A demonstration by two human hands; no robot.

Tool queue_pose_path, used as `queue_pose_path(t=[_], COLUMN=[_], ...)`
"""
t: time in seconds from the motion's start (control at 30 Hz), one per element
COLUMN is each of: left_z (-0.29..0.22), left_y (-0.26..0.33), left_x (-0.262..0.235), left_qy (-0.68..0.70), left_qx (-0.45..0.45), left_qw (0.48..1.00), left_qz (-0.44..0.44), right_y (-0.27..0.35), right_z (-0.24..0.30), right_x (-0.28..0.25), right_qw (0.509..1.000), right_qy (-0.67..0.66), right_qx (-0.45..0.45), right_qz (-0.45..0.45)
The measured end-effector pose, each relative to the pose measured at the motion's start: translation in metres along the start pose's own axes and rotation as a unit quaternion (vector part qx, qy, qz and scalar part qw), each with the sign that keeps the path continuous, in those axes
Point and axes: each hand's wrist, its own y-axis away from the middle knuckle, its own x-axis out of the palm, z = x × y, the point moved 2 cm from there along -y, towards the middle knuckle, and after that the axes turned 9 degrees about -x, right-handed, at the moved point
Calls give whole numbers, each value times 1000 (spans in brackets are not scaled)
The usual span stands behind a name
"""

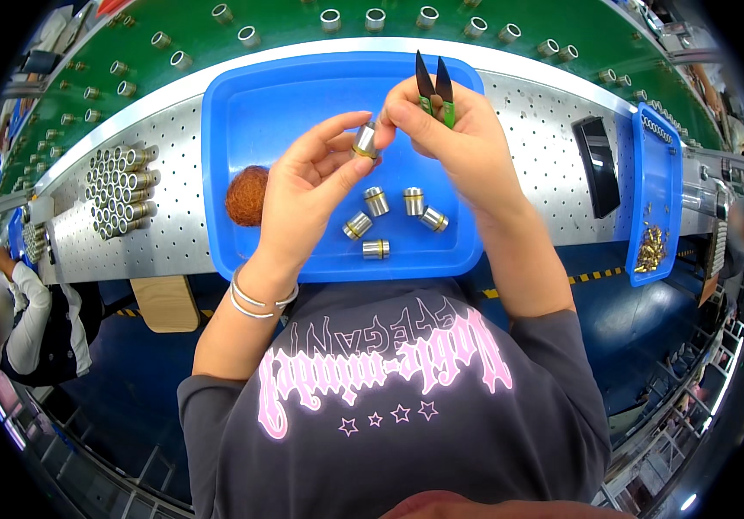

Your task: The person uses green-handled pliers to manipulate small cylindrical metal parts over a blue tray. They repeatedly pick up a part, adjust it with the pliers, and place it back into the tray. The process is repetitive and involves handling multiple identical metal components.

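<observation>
My left hand (307, 177) pinches a short metal sleeve (366, 138) with a brass-coloured band at its lower end, above a blue tray (294, 73). Close against the sleeve's upper end are the fingertips of my right hand (450, 130). That hand also grips small thread snips (435, 91) with black blades and green handles, the blades pointing away from me and apart. Below my hands, several similar sleeves (376, 201) lie in the tray. A ball of copper-coloured wire wool (246, 196) rests at the tray's left side, beside my left wrist.
Many sleeves (117, 195) stand grouped on the perforated metal table (182, 138) at left. A black phone-like slab (595, 164) lies at right, before a narrow blue tray (638, 216) with small brass parts (651, 249). Beyond, sleeves dot a green belt (290, 22). Another person (43, 324) sits far left.
</observation>
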Motion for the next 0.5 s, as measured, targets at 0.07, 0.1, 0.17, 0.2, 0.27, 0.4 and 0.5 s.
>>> queue_pose_path(t=[0.07,0.1,0.17,0.2,0.27,0.4,0.5], left_z=[-1,-1,0,2,4,3,0], left_y=[0,-1,-1,-1,0,2,2], left_x=[2,2,1,1,1,4,-1], left_qy=[-21,-26,-41,-50,-56,-22,47], left_qx=[11,15,12,4,-7,-22,-54], left_qw=[1000,1000,999,999,998,999,997], left_qz=[-3,-5,-2,1,7,23,26], right_y=[-1,-2,-4,-5,-7,-10,-7], right_z=[-4,-10,-15,-16,-19,-30,-32], right_x=[1,1,-2,-4,-8,-22,-31], right_qw=[999,997,994,994,992,983,968], right_qy=[-29,-46,-71,-80,-90,-120,-163], right_qx=[31,41,44,37,28,27,7], right_qz=[-27,-47,-69,-72,-85,-136,-190])
